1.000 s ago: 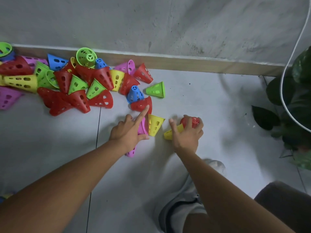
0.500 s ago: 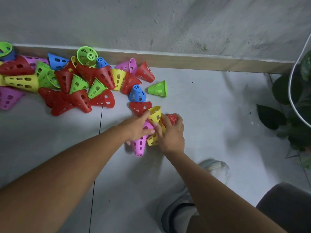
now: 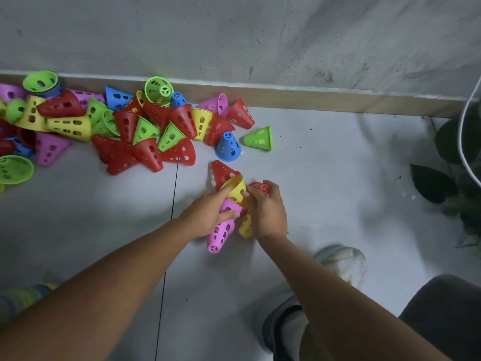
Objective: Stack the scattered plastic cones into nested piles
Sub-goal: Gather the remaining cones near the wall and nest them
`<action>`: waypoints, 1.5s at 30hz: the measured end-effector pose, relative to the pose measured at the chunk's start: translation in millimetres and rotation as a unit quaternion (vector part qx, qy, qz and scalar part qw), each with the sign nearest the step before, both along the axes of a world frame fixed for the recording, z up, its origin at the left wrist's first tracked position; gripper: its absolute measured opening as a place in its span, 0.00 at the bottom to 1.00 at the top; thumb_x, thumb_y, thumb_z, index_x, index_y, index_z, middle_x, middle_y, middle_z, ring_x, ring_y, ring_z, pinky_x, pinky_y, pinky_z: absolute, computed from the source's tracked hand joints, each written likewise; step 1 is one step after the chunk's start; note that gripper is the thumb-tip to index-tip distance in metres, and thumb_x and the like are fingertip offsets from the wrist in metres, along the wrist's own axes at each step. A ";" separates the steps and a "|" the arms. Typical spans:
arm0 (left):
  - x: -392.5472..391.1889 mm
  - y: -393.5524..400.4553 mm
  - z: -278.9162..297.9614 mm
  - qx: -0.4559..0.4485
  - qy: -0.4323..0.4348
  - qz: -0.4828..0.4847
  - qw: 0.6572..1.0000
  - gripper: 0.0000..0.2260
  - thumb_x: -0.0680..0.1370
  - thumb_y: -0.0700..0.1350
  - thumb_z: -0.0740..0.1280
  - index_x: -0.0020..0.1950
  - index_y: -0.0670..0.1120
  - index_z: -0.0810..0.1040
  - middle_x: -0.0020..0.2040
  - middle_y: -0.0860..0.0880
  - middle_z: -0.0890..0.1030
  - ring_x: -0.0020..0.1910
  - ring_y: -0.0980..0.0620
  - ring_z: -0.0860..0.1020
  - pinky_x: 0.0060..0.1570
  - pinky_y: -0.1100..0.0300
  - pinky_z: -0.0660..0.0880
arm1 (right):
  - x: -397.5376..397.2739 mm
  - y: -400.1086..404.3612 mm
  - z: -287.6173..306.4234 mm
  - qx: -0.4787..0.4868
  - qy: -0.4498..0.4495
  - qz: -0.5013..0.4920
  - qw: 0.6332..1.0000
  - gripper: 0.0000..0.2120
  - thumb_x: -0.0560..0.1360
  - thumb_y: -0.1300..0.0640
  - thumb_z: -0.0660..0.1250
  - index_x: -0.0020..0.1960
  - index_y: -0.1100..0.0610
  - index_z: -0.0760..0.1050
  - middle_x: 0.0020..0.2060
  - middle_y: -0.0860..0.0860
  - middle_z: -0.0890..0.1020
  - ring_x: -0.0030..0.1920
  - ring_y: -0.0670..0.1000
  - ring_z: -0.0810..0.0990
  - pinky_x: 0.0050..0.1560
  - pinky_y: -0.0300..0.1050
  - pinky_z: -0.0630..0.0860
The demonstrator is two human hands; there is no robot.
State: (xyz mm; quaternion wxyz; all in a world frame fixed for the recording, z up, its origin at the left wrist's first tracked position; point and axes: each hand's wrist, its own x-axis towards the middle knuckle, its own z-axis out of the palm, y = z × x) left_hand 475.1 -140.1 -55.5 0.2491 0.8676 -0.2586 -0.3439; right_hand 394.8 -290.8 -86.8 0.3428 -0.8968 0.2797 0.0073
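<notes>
Now my left hand (image 3: 208, 217), a second ago only pointing, is gripping the pink cone (image 3: 221, 234) and yellow cone (image 3: 235, 188) mid-floor (image 3: 104, 230); my right hand (image 3: 268, 212), moved in, is clutching its small stack (image 3: 246, 226), so nesting is beginning.

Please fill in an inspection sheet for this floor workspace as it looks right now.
Surface: pale grey floor with a dark seam, bounded by a wooden skirting board.
Job's things: big loose pile of cones at far left; blue cone upright, green cone on its side, red cone near the hands.
Hands: left hand grips the pink cone and touches a yellow cone; right hand holds a second yellow cone and a red-tipped one.
Clutter: nothing seen.
Cables: white cable looping at right.
Surroundings: plant leaves, grey wall, shoe.
</notes>
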 end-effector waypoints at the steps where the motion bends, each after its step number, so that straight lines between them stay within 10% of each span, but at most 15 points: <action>1: -1.8 2.3 1.6 0.007 0.000 -0.003 1.000 0.35 0.80 0.55 0.67 0.81 0.62 0.50 0.64 0.46 0.80 0.55 0.47 0.80 0.54 0.55 0.78 | -1.1 1.7 1.7 0.003 0.003 0.001 1.000 0.16 0.83 0.46 0.61 0.64 0.50 0.80 0.71 0.52 0.68 0.67 0.56 0.73 0.61 0.52 0.76; 23: -2.5 154.8 127.9 0.009 -0.032 -0.009 0.999 0.19 0.77 0.62 0.67 0.64 0.61 0.64 0.42 0.48 0.81 0.40 0.48 0.80 0.46 0.45 0.79 | 5.5 31.7 61.5 0.151 -0.009 -0.194 0.969 0.18 0.76 0.44 0.72 0.56 0.57 0.79 0.47 0.52 0.83 0.52 0.57 0.81 0.53 0.46 0.75; 30: -12.0 224.1 218.2 0.033 -0.091 -0.028 0.995 0.13 0.78 0.63 0.67 0.54 0.73 0.63 0.37 0.43 0.79 0.35 0.46 0.77 0.37 0.48 0.73 | 38.4 79.1 120.9 0.176 -0.062 -0.118 0.975 0.22 0.73 0.38 0.73 0.53 0.55 0.80 0.45 0.50 0.84 0.47 0.53 0.83 0.55 0.50 0.80; 35: -20.3 284.5 281.6 0.067 -0.131 -0.017 0.989 0.24 0.74 0.70 0.62 0.65 0.61 0.64 0.45 0.41 0.82 0.42 0.44 0.80 0.46 0.43 0.77 | 61.0 129.8 180.1 0.169 -0.089 -0.010 0.982 0.21 0.74 0.40 0.72 0.51 0.58 0.79 0.43 0.51 0.83 0.40 0.46 0.81 0.33 0.36 0.72; 39: -33.4 332.7 324.6 0.066 -0.168 0.026 0.983 0.26 0.79 0.59 0.67 0.74 0.56 0.62 0.36 0.49 0.76 0.36 0.64 0.76 0.36 0.67 0.71 | 76.8 182.8 231.3 0.167 -0.122 0.066 0.976 0.20 0.73 0.41 0.72 0.48 0.58 0.79 0.40 0.50 0.83 0.38 0.45 0.81 0.28 0.30 0.69; 45: -58.1 405.1 353.0 0.106 -0.165 0.050 0.979 0.21 0.78 0.62 0.67 0.66 0.59 0.63 0.40 0.47 0.80 0.36 0.50 0.77 0.35 0.59 0.71 | 89.5 264.0 288.5 0.158 -0.134 0.184 0.961 0.19 0.74 0.43 0.74 0.48 0.59 0.77 0.36 0.49 0.80 0.33 0.45 0.80 0.29 0.30 0.72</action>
